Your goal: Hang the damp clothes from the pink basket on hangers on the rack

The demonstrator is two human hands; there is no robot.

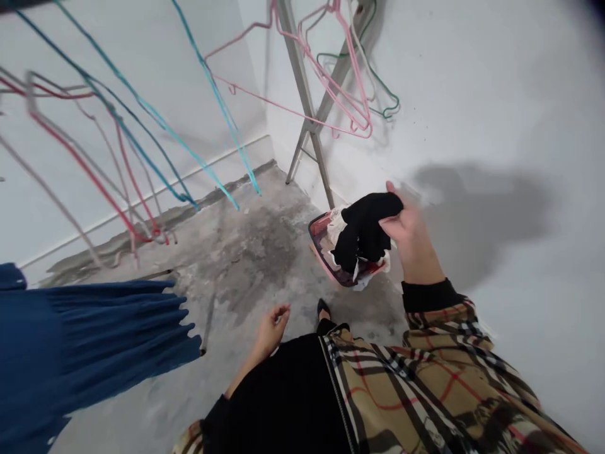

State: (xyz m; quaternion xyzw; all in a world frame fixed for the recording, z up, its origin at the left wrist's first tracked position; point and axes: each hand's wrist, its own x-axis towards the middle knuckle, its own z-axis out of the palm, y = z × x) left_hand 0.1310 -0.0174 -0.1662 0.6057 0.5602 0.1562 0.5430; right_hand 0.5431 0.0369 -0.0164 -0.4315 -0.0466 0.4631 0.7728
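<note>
On the right, my right hand (401, 217) is closed on a black garment (366, 221), its thumb and fingers pinching the cloth. The garment hangs from the hand over a pink laundry basket (319, 236) with a dark rim, covering part of it. White and light-coloured clothes (336, 222) lie in the basket beside and below the black cloth. My left hand (273, 329) is held low in front of my body, with its fingers curled together and nothing visible in them.
Pink hangers (326, 75) and a green hanger (385, 94) hang before a metal stand (314, 120) near the corner. Blue hangers (208, 82) and red hangers (94, 183) hang at upper left. A dark blue pleated garment (118, 334) hangs at left. White walls meet the stained concrete floor (255, 252).
</note>
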